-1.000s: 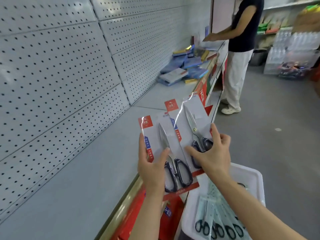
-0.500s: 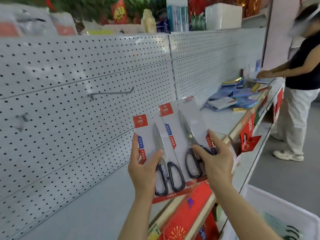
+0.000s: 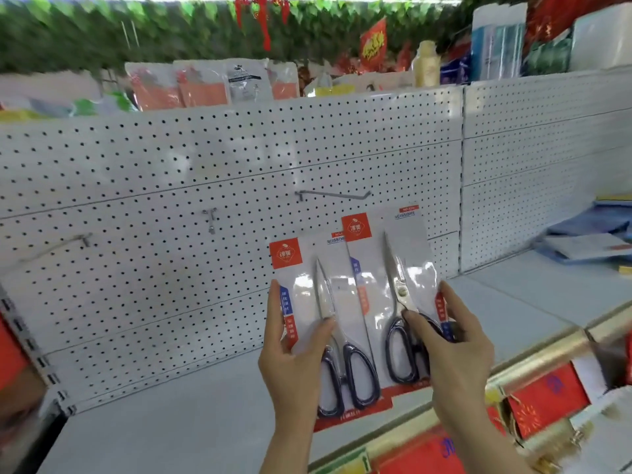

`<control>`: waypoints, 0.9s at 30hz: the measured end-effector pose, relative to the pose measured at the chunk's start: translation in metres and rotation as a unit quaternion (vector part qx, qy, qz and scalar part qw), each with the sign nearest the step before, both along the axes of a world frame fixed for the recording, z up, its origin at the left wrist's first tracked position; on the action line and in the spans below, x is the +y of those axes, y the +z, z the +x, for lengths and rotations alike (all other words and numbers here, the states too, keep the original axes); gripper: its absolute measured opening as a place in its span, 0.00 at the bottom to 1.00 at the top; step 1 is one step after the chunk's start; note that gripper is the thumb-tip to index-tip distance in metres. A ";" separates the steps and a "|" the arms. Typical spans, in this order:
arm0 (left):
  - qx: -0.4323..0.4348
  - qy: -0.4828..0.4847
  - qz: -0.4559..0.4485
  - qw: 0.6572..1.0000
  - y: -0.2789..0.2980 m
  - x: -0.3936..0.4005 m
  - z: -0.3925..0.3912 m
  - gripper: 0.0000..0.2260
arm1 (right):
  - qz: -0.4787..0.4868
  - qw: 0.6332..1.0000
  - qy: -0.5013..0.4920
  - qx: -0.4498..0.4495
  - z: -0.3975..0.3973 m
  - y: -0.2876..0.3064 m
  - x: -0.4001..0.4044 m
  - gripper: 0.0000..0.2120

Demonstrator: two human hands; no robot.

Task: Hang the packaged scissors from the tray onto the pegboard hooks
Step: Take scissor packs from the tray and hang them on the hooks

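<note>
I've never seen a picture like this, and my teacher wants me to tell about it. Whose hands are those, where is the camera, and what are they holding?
The camera sits on a person's head and looks forward and down, so you see that person's own two hands, as if they were yours. The left hand holds one pack of scissors, and the right hand holds a second pack. Each pack is a card with black-handled scissors under clear plastic. Behind them stands a white pegboard, a wall full of little holes. Metal hooks stick out of it; the nearest hook is just above the packs and bare. Neither pack hangs yet. Below is a grey shelf, bare where it shows.
</note>
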State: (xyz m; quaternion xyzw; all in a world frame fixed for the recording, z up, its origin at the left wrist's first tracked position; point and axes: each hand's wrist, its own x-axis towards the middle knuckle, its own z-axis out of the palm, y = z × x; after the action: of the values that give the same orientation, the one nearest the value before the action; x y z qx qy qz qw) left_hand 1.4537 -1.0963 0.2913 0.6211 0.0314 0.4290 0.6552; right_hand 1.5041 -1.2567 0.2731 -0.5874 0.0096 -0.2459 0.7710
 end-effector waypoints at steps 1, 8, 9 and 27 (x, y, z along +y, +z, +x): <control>-0.003 0.010 -0.003 1.000 0.002 0.001 -0.006 0.38 | 0.000 1.000 0.010 -0.001 -0.002 0.002 0.002 0.30; -0.031 0.075 -0.023 0.996 0.018 0.024 -0.040 0.38 | 0.041 0.995 0.087 -0.020 -0.016 0.015 0.024 0.29; -0.035 0.081 -0.020 0.996 0.021 0.028 -0.043 0.38 | 0.053 0.994 0.098 -0.021 -0.017 0.016 0.027 0.28; -0.026 0.107 -0.004 0.994 0.038 0.094 -0.023 0.39 | 0.089 0.986 0.137 -0.046 -0.031 0.029 0.070 0.27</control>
State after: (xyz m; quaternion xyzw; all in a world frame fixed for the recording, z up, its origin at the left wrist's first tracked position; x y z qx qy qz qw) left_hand 1.4305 -1.0025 0.3298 0.6001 0.0819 0.5127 0.6085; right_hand 1.4731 -1.1868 0.3025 -0.5005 -0.0841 -0.1630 0.8461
